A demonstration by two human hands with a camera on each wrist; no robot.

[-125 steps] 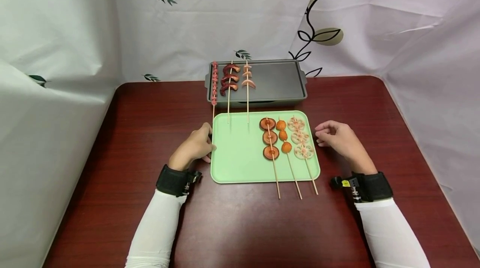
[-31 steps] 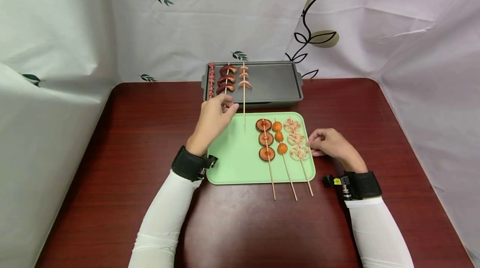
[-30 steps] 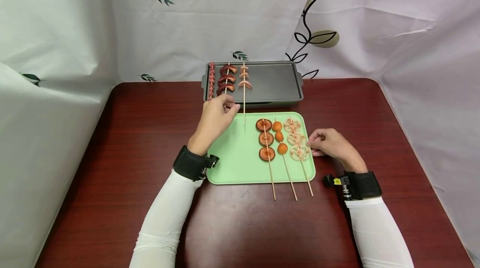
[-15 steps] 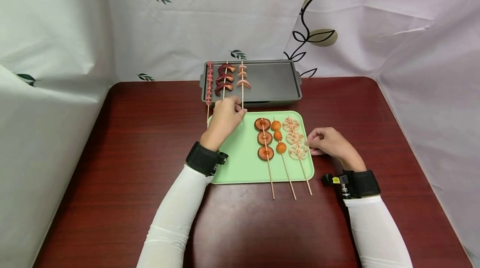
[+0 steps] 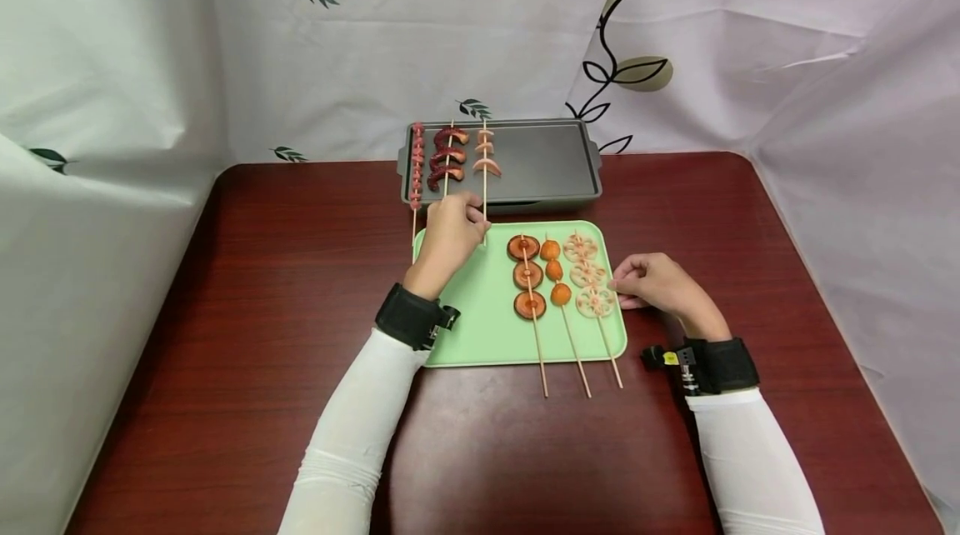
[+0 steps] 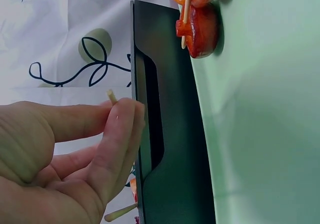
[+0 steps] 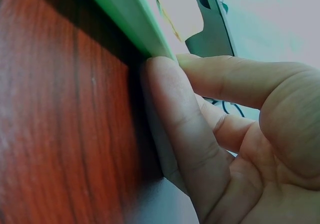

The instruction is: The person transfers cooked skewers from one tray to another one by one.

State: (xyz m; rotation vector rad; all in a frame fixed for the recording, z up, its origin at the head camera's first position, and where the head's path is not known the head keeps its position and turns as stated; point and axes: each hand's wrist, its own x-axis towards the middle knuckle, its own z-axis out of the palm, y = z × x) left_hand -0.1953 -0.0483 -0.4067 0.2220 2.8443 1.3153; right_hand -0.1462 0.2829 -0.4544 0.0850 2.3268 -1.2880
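In the head view my left hand (image 5: 447,237) reaches over the far left of the green tray (image 5: 480,327). Its thumb and fingers pinch the lower stick of a skewer (image 5: 487,167) with pale pink curved pieces, whose upper part lies on the dark grill pan (image 5: 551,160). The left wrist view shows the stick's end (image 6: 111,97) poking out between thumb and fingertips. At the tray's right rim, my right hand (image 5: 660,283) pinches the edge. In the right wrist view, thumb and fingers lie on either side of the green tray rim (image 7: 132,18).
Left on the pan lie a skewer of small pink pieces (image 5: 417,168) and one of dark red curled pieces (image 5: 448,156). The tray's right half bears a mushroom skewer (image 5: 528,275), an orange ball skewer (image 5: 553,270) and a lotus root skewer (image 5: 588,274). White cloth (image 5: 375,43) hangs behind.
From the tray's left edge my left hand has moved up and right, past the dark red skewer, to the pale pink skewer's stick. My right hand has moved left onto the tray's rim.
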